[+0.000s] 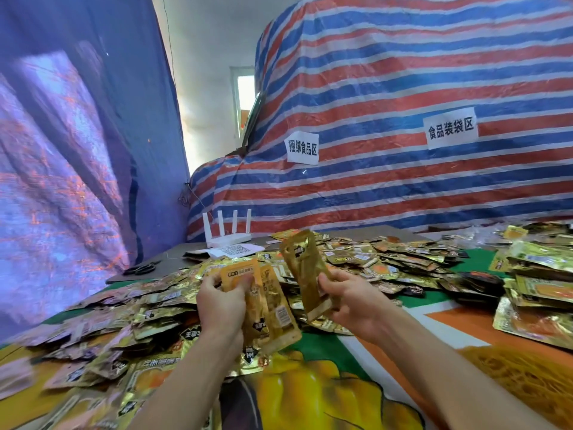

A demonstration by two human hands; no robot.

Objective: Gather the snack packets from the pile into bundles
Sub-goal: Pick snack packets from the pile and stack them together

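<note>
My left hand [221, 304] grips a small bundle [276, 311] of gold snack packets, fingers curled round its upper half. My right hand [353, 301] pinches a single packet [305, 268] by its lower end, upright, at 3 o'clock of the bundle, just beside it. The loose pile [387, 259] covers the counter [449, 324] from 9 to 2 o'clock of my hands. Packets look light, flat, floppy, with glossy foil, so likely slippery once stacked. Best hold: square the short ends, squeeze across the middle.
</note>
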